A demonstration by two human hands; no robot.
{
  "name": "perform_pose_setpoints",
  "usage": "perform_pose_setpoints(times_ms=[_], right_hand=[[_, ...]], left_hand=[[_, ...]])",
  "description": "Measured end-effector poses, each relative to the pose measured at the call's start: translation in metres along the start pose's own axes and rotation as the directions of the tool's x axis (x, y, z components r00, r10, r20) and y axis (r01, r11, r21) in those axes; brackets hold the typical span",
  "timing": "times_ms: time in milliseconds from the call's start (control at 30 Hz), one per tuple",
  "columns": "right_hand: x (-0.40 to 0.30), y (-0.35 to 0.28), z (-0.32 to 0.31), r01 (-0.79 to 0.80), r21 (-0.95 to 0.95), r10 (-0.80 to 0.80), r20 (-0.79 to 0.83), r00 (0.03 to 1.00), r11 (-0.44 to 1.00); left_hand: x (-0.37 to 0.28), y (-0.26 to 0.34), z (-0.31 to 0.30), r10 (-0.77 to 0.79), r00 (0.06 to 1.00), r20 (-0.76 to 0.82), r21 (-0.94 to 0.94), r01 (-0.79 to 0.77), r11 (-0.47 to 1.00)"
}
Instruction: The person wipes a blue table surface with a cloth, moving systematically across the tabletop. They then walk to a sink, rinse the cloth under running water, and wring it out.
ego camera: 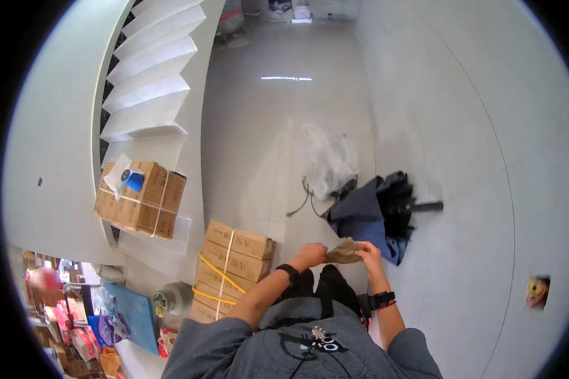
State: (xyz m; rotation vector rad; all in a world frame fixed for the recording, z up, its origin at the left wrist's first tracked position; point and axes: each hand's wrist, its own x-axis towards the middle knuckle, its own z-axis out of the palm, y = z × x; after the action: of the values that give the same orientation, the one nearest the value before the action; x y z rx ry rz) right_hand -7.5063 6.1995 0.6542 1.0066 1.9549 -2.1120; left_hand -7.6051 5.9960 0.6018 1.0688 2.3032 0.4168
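Observation:
Between both hands, in front of my lap, is a small brown cloth-like item (344, 252). My left hand (310, 255) grips its left end, and my right hand (370, 256) pinches its right end with the fingertips. Just beyond my right hand lies a dark blue and black umbrella (360, 208), its black handle pointing right. Behind it on the floor is a crumpled clear plastic bag (326, 161) with dark cords beside it.
Strapped cardboard boxes (237, 256) stand at my left with a yellow band. More strapped boxes (147, 199) rest on the white staircase (147, 142), holding a blue cup (133, 179). A gas cylinder (173, 298), a blue board (130, 312) and a cluttered pile are lower left. A wall (455, 142) runs along the right.

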Motion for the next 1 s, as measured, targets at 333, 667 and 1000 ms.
perform_pose_setpoints(times_ms=[333,667,1000], right_hand=[[0.224,-0.135,0.101,-0.069,-0.237,0.11,0.167,0.98,0.969],[0.446,-0.299,0.254,0.055,-0.235,-0.032,0.097,0.995,0.971],[0.636,-0.419,0.312,0.014,-0.032,-0.017,-0.09,0.996,0.999]], left_hand=[[0.116,-0.14,-0.12,-0.165,0.986,-0.024,-0.306,0.15,0.94],[0.302,-0.35,-0.357,-0.137,0.99,0.026,-0.128,0.139,0.982],[0.464,-0.479,-0.513,0.035,0.998,0.059,-0.119,-0.028,0.993]])
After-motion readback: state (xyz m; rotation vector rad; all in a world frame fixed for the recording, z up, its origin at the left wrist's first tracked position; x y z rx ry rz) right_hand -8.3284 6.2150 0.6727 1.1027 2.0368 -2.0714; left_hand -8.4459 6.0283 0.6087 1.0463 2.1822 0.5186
